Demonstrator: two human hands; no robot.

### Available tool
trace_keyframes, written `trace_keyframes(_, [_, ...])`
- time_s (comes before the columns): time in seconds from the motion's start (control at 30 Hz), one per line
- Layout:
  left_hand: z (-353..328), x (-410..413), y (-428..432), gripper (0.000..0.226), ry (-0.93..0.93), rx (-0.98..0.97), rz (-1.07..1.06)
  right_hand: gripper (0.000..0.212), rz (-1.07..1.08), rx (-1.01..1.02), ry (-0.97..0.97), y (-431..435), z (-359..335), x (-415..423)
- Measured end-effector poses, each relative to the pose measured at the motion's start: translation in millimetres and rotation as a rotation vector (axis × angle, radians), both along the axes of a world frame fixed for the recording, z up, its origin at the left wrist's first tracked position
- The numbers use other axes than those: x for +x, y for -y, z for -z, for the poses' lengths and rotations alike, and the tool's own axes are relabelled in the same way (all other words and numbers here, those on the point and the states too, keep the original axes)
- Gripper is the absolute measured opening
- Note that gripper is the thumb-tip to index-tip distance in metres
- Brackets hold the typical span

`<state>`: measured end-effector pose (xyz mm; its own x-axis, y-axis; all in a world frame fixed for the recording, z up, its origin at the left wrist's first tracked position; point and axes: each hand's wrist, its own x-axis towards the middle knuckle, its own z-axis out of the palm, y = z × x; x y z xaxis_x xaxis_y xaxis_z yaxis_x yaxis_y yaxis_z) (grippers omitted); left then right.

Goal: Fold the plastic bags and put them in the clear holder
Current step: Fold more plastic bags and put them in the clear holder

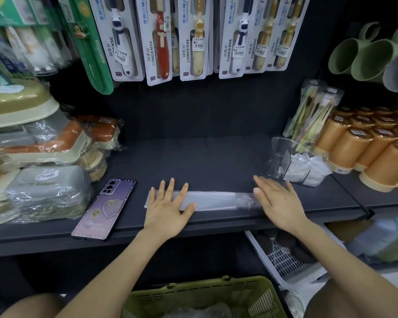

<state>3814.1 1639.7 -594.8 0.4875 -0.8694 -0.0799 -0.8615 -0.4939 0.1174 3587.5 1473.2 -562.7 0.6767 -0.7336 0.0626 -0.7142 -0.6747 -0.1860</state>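
Observation:
A clear plastic bag [214, 200] lies folded into a long narrow strip near the front edge of the dark shelf [205, 157]. My left hand [168, 207] presses flat on the strip's left end, fingers straight and spread. My right hand [277, 203] lies flat over the strip's right end, fingers straight and slightly blurred. The clear holder [285, 157] stands on the shelf at the right, just beyond my right hand, with folded white bags [305, 168] inside it.
A purple phone [104, 207] lies left of the strip. Wrapped soap boxes [44, 171] are stacked at far left, orange cups [365, 152] at right. Toothbrush packs [193, 37] hang above. Below stand a green basket [205, 297] and a white basket [285, 260].

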Motion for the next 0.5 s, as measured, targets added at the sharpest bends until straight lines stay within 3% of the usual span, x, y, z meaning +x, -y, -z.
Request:
trace_keyframes(0.03, [-1.2,0.7,0.2,0.070,-0.004,0.001,0.004,0.074,0.043,-0.069,0.047,2.7,-2.7,2.5])
trace_keyframes(0.1, [-3.9,2.5,0.1,0.076,-0.033,0.002,0.021,0.054,0.101,-0.095,-0.052,7.5,-7.5,3.3])
trace_keyframes(0.17, [-7.9,6.4,-0.1,0.096,-0.080,-0.039,0.033,0.044,0.123,0.024,-0.147,7.9,-12.9,1.1])
trace_keyframes(0.23, [-13.2,11.7,1.8,0.101,-0.087,-0.098,0.026,0.020,0.131,0.150,-0.078,5.9,-16.9,-3.2])
trace_keyframes(0.27, [-16.3,12.0,3.4,0.094,-0.050,-0.157,0.030,0.013,0.129,0.187,-0.047,2.8,-19.0,-4.7])
trace_keyframes(0.33, [-19.4,4.1,5.5,0.061,0.038,-0.354,0.090,0.025,0.109,0.225,-0.007,-2.0,-15.9,-7.7])
trace_keyframes(0.4, [-17.0,-14.0,8.4,0.032,0.052,-0.581,0.155,0.022,0.103,0.223,0.049,-9.8,-14.7,-10.1])
trace_keyframes(0.43, [-14.4,-26.0,9.3,0.029,0.018,-0.633,0.201,0.019,0.104,0.239,0.070,-14.8,-16.4,-11.5])
trace_keyframes(0.5, [-12.5,-51.1,9.0,0.046,-0.091,-0.589,0.305,0.018,0.120,0.335,0.131,-22.2,-20.2,-13.5])
